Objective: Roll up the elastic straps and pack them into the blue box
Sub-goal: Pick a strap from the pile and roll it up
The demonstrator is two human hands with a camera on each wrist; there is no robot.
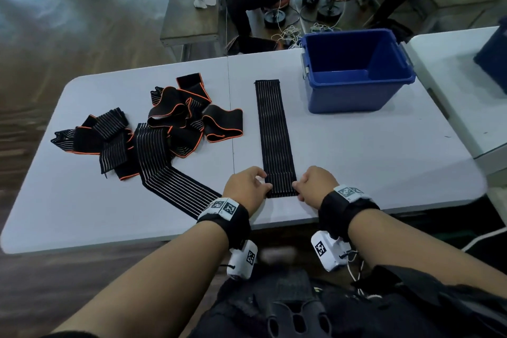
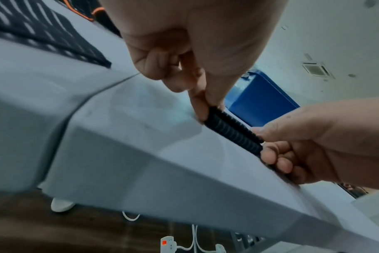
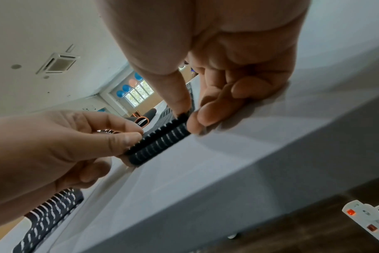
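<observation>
Left hand and right hand pinch the strap at the table's near edge, starting roll 1; next, tight even turns.

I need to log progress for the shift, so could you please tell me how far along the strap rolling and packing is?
Done: nothing is packed; the blue box looks empty. In hand: the left hand and right hand pinch the near end of the flat strap, just starting a small roll. Left: the rest of that strap, then the tangled pile of straps on the table.
</observation>
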